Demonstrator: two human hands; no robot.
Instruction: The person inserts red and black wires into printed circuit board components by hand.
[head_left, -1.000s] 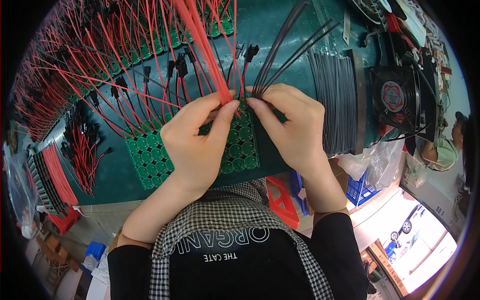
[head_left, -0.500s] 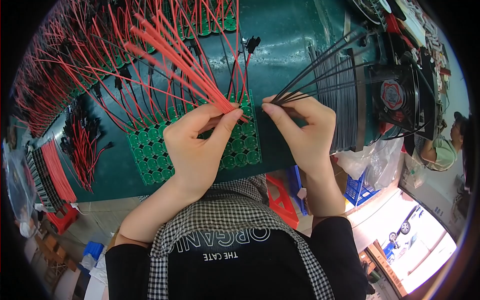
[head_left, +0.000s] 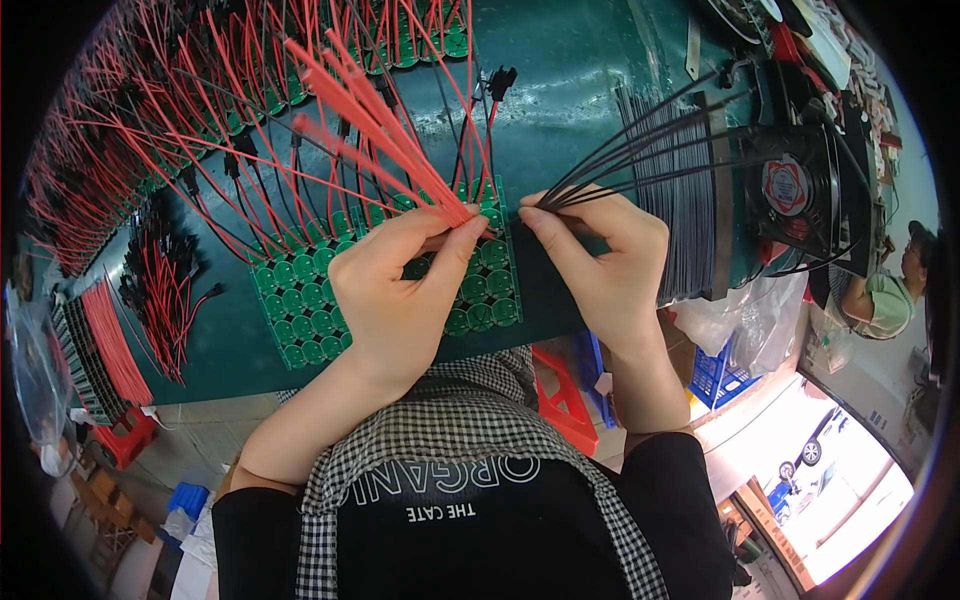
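My left hand [head_left: 393,285] pinches a fanned bundle of red wires [head_left: 385,125] near their lower ends. My right hand [head_left: 608,250] closes thumb and finger on a bunch of black wires [head_left: 625,150], which spread up to the right. The two pinches face each other with a small gap between them. Beneath my left hand lies a panel of round green circuit boards [head_left: 300,300]. Red and black leads with black connectors [head_left: 502,84] rise from the panel's far edge. My left hand hides part of the boards.
More wired boards [head_left: 120,130] crowd the far left of the green table [head_left: 560,60]. A pile of connector leads [head_left: 160,290] and cut red wires [head_left: 113,335] lie left. At right are laid-out black wires [head_left: 668,200] and a black fan [head_left: 795,190]. Another person [head_left: 890,295] is far right.
The red wires in my left hand have swung slightly rightward and more upright. My right hand has shifted a little left, and its black wires have moved slightly. Both pinches stay closed.
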